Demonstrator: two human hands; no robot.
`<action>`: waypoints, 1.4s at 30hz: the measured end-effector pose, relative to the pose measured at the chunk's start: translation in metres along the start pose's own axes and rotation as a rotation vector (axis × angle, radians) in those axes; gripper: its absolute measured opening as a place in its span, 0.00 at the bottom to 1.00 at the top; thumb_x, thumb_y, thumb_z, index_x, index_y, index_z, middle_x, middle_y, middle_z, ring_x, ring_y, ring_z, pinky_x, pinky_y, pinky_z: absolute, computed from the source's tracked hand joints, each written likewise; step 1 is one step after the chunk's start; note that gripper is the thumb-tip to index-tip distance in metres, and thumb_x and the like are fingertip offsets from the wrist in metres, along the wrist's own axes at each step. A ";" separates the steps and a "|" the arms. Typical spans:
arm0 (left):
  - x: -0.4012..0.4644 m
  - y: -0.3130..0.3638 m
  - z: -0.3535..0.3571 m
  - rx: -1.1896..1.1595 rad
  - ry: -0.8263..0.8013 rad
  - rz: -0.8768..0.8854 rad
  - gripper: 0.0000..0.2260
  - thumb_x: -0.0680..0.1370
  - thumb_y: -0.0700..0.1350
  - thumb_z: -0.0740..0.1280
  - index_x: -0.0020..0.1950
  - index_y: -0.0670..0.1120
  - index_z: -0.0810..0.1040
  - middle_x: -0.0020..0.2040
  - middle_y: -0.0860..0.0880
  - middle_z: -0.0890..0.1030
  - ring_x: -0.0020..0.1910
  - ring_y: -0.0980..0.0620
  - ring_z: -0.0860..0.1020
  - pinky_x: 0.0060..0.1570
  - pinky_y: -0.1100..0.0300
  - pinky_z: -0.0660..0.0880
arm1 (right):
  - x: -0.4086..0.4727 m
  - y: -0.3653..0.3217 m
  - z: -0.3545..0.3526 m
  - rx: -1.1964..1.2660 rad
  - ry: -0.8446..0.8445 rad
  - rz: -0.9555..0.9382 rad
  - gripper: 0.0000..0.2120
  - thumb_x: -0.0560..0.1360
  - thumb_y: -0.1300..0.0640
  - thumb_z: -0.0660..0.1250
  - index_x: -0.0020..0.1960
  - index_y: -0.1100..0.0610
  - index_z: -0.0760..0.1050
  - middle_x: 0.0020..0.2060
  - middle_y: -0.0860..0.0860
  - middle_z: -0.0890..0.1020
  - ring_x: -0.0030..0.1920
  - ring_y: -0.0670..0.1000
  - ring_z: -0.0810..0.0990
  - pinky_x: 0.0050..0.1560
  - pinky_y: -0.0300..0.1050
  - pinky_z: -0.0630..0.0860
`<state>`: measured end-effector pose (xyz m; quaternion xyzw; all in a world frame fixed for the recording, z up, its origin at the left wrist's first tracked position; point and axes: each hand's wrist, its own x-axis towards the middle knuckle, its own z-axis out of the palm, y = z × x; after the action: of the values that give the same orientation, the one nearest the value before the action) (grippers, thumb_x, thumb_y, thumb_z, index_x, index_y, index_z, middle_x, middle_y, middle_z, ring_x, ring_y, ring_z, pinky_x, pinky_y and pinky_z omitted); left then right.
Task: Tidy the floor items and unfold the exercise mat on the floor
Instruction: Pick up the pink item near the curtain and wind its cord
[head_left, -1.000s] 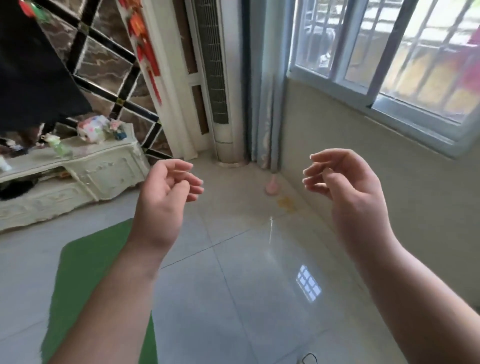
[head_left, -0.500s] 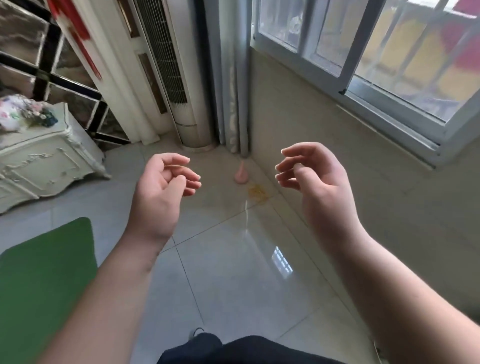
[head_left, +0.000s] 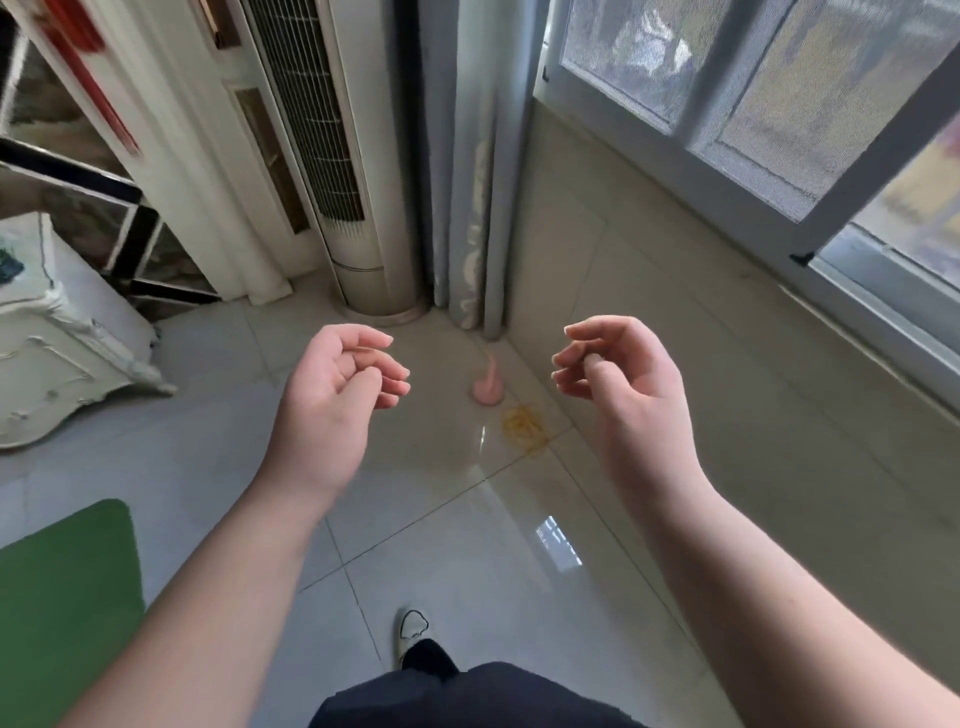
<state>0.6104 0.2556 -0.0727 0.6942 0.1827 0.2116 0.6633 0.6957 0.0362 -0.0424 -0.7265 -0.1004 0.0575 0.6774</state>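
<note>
I see both arms stretched out ahead over the pale tiled floor, bare to the elbow. The left hand hangs in the air with its fingers loosely curled inward, holding nothing; the right hand mirrors it, fingers bent and a little apart, also empty. Between and beyond the two hands, down on the tiles near the corner, lies a small pink item, and just beside it toward me a yellowish patch (a stain or scrap, I cannot tell which). The green exercise mat lies flat on the floor at the lower left, well apart from both hands, with only one rounded corner and part of its surface in my frame. In the corner ahead stands a tall white air conditioner next to a grey curtain, and a window runs along the wall on the right. An ornate white cabinet sits at the left edge. Below my hands I make out dark trousers and one white shoe planted on the tiles.
</note>
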 end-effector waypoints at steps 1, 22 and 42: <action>0.024 -0.001 0.000 0.011 -0.018 -0.007 0.13 0.74 0.38 0.58 0.55 0.47 0.77 0.41 0.51 0.84 0.44 0.49 0.82 0.48 0.53 0.80 | 0.018 0.002 0.009 -0.004 0.013 0.002 0.16 0.75 0.68 0.55 0.52 0.56 0.78 0.42 0.56 0.82 0.40 0.48 0.82 0.52 0.57 0.81; 0.437 -0.281 0.134 0.085 0.049 -0.375 0.14 0.75 0.35 0.57 0.52 0.50 0.76 0.41 0.54 0.83 0.43 0.52 0.83 0.47 0.56 0.81 | 0.451 0.308 0.089 -0.183 -0.051 0.439 0.17 0.75 0.69 0.55 0.50 0.52 0.78 0.42 0.47 0.82 0.45 0.49 0.81 0.58 0.58 0.79; 0.547 -0.916 0.256 0.351 -0.418 -0.921 0.09 0.77 0.42 0.66 0.57 0.46 0.79 0.53 0.47 0.84 0.52 0.50 0.83 0.48 0.49 0.79 | 0.591 0.952 0.136 -0.443 -0.236 0.789 0.18 0.79 0.55 0.62 0.64 0.64 0.76 0.56 0.58 0.83 0.54 0.59 0.82 0.52 0.54 0.80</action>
<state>1.2338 0.3811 -0.9668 0.6698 0.3652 -0.2780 0.5837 1.3060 0.2418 -0.9695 -0.8249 0.0974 0.3701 0.4161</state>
